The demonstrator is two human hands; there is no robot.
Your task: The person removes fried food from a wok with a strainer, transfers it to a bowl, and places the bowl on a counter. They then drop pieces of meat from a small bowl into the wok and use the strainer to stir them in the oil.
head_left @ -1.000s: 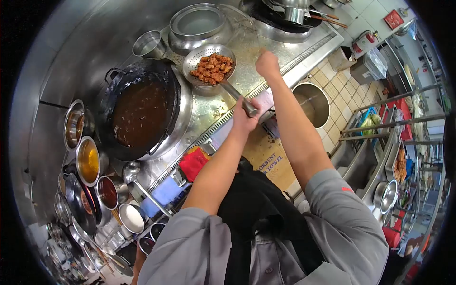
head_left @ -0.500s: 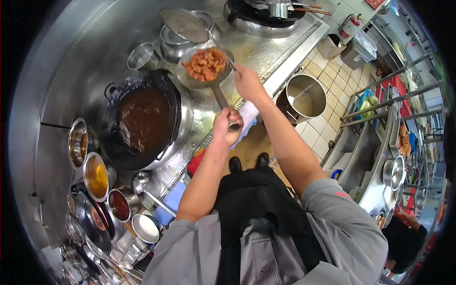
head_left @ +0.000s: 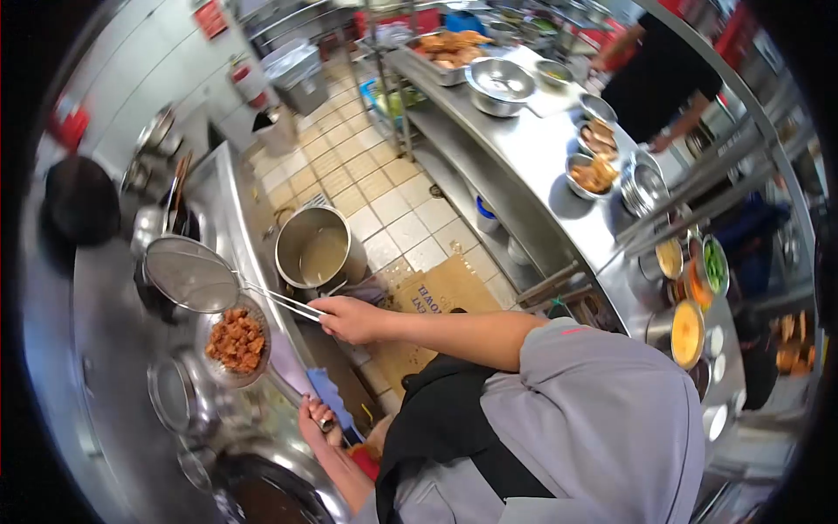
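Standing on the left is a metal table [head_left: 240, 214]. Over it, far, is a round net [head_left: 188, 272], its handle squeezed in the right hand's grip [head_left: 351, 319]. Nearer is a holey spoon [head_left: 258, 311], squeezed in the left hand's grip [head_left: 319, 419], with brown food bits [head_left: 236, 341] inside.

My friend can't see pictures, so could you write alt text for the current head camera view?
A person's left hand holds a perforated ladle of browned food pieces, and the right hand holds a mesh strainer. Beyond, someone in dark clothing stands by a metal worktable.
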